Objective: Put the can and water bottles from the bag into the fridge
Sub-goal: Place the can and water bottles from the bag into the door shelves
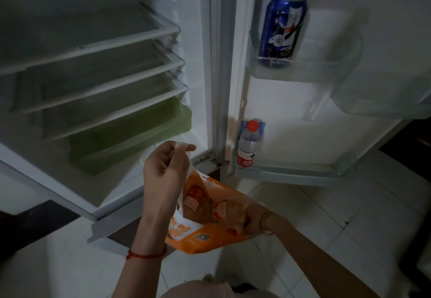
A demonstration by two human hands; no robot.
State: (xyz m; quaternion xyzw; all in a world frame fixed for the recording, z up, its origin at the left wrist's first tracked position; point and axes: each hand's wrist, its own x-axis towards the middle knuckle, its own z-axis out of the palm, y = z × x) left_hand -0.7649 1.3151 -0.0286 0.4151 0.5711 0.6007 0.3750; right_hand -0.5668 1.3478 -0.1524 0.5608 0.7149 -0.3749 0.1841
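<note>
Standing before the open fridge (pixel 210 69), a person holds an orange plastic bag (pixel 210 232) low over the pale tiled floor (pixel 326 216). The left hand (pixel 163 165) is raised above the bag, thumb and fingers pinched on its white handle strip (pixel 184 151), pulling the mouth open. A red string (pixel 144 254) circles that wrist. The right hand (pixel 256 216) is at the bag's far edge, its fingers buried in the orange plastic, so whether they are closed on anything cannot be told. A red-labelled shape (pixel 196 195) shows dimly through the bag's side.

A blue can (pixel 282 29) stands upright in the upper door shelf (pixel 314 69), at its hinge-side end. A water bottle (pixel 248 144) with a red cap and red label stands upright in the bottom door shelf (pixel 303 172), also at the hinge-side end. Inside the cabinet are glass shelves (pixel 98 48) and below them a green drawer (pixel 130 139).
</note>
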